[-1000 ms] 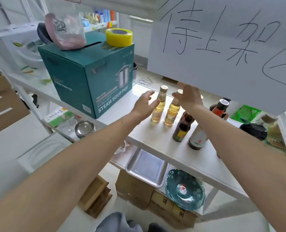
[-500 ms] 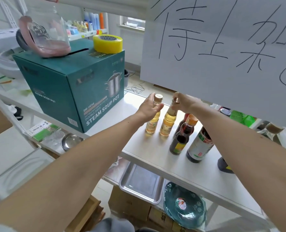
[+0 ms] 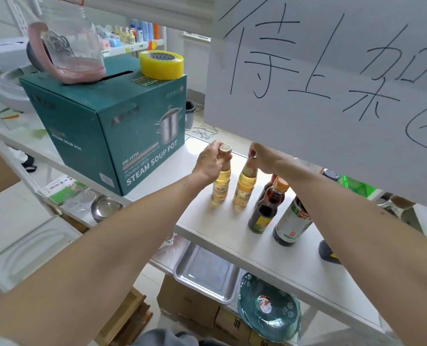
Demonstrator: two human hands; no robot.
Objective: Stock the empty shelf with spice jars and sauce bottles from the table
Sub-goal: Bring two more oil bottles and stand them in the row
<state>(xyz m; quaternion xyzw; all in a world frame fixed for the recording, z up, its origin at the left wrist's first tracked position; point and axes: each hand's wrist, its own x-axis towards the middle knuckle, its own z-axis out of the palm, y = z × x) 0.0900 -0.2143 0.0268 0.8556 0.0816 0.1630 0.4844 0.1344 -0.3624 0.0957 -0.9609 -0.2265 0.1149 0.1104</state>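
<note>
My left hand (image 3: 211, 163) is wrapped around the neck of the left pale-yellow glass bottle with the gold cap (image 3: 222, 181), fingers curled just under the cap, which shows above my thumb. My right hand (image 3: 262, 157) pinches the top of the second pale-yellow bottle (image 3: 245, 187) just to its right, and my fingers cover that cap. Both bottles stand upright on the white shelf board (image 3: 222, 228), close beside each other but apart.

These are high, narrow grips on tall bottles, so I judge a sideways tug could tip either one. Just right of my right-hand bottle and nearer to me stands a small dark sauce bottle with an orange cap (image 3: 268, 207), with another dark bottle half hidden behind it. Right of those is a larger dark bottle with a white and green label (image 3: 292, 224), under my right forearm. If I drop that arm or pull back low, I could sweep these over, and the near edge of the board is not far from them.

The big white paper sign with black handwritten characters (image 3: 332, 78) hangs right above my right hand, so lifting straight up could knock the cap into it, and it hides whatever stands behind. To the left, the teal cardboard steam soup pot box (image 3: 112, 126) is well apart from my left hand. It carries a roll of yellow tape (image 3: 161, 64) and a clear jar with a pink lid (image 3: 67, 43) lying on its side. A hard bump to the box might roll that jar off.
</note>
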